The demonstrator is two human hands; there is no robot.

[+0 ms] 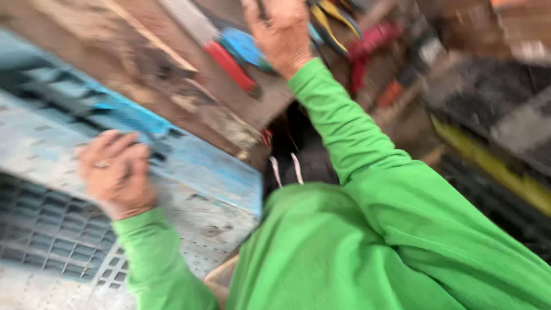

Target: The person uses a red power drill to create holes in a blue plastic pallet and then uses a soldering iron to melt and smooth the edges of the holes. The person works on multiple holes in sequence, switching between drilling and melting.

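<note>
Worn on the head, looking steeply down and forward over a green sleeved torso [367, 241], tilted so the worktop [189, 86] runs slantwise across the frame. Close in, within arm's reach of a blue perforated panel [189, 166] at the lower left and a scatter of hand tools [333, 23] along the top edge. Blurred throughout; single view only, nothing shared with another.

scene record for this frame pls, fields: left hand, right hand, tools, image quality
left hand: rests on blue perforated plastic panel, grip unclear
right hand: reaches into the tool pile, on a dark handle; grip unclear
tools: red-handled tool, blue-handled tool, yellow-handled pliers, on wooden bench
image quality: motion blur, fine detail lost
</note>
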